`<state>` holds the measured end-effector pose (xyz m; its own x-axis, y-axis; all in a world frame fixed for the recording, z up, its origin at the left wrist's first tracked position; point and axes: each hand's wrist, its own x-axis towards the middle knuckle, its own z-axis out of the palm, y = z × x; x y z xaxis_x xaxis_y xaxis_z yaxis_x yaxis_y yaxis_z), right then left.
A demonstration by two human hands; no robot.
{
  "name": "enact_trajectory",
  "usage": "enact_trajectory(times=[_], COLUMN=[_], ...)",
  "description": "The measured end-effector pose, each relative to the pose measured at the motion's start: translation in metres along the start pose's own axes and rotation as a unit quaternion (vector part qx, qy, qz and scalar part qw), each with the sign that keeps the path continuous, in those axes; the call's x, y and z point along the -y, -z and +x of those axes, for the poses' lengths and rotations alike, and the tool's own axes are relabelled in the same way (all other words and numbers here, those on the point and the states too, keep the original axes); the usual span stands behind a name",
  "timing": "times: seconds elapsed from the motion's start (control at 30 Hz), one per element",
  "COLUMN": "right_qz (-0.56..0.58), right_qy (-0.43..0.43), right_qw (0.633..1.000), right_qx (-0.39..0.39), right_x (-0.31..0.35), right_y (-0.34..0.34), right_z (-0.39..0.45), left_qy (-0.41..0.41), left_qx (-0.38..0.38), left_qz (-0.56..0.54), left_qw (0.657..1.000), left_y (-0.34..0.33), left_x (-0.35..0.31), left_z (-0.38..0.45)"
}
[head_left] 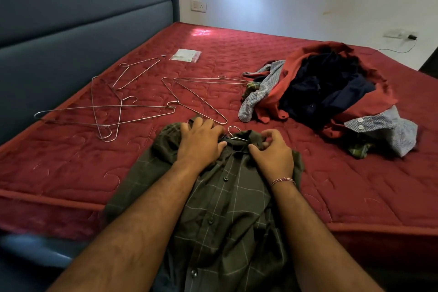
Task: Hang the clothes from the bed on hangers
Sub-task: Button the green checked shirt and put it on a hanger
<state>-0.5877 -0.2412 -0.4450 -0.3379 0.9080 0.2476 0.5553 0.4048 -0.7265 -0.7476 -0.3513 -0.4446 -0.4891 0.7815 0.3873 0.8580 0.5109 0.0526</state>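
Left hand (201, 141) pressing flat on green shirt (227, 199) shoulder; right hand (272, 149) pinching collar round hanger hook (233, 131). Should be seating shoulders evenly w/ hook centred.

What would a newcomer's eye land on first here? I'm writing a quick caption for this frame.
First, the two hands at the near edge of the red mattress: the left hand presses on the olive checked shirt while the right hand pinches its collar, a hanger hook poking out. Next, the bare wire hangers scattered to the left, and the heap of clothes on the right.
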Motion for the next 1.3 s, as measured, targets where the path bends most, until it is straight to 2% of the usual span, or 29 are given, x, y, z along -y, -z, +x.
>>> enact_trajectory(times=[0.13,0.27,0.37,0.57,0.77,0.93,1.1,1.23,1.3], right_qz=[0.148,0.215,0.208,0.134,0.210,0.161,0.188,0.134,0.139], right_qy=[0.024,0.035,0.028,-0.055,-0.030,0.053,0.024,0.088,0.100], right_qw=[0.988,0.975,0.976,0.989,0.977,0.985,0.982,0.987,0.985], right_qx=[-0.029,-0.052,-0.054,-0.028,0.000,-0.016,-0.005,0.034,0.025], right_x=[-0.007,-0.007,-0.009,-0.006,-0.013,0.007,0.037,0.026,0.023], right_y=[0.000,0.002,0.002,0.004,0.002,0.005,-0.012,-0.029,-0.032], right_z=[0.003,0.004,0.002,0.007,0.010,0.008,0.007,-0.021,-0.019], left_qy=[-0.014,-0.030,-0.029,-0.022,-0.003,0.025,0.035,0.034,0.035], left_qx=[0.004,0.051,0.050,-0.005,0.024,0.072,0.025,-0.008,-0.025], left_qz=[-0.005,-0.022,-0.033,-0.118,-0.187,-0.150,-0.226,-0.241,-0.252], left_qw=[1.000,0.998,0.998,0.993,0.982,0.986,0.973,0.970,0.967], left_y=[-0.003,-0.008,-0.009,-0.003,-0.003,-0.005,-0.006,-0.006,-0.004], left_x=[-0.001,-0.001,-0.001,0.002,0.007,0.008,0.013,0.010,0.011], left_z=[0.001,0.004,0.002,-0.006,-0.004,-0.001,-0.003,-0.007,-0.007])
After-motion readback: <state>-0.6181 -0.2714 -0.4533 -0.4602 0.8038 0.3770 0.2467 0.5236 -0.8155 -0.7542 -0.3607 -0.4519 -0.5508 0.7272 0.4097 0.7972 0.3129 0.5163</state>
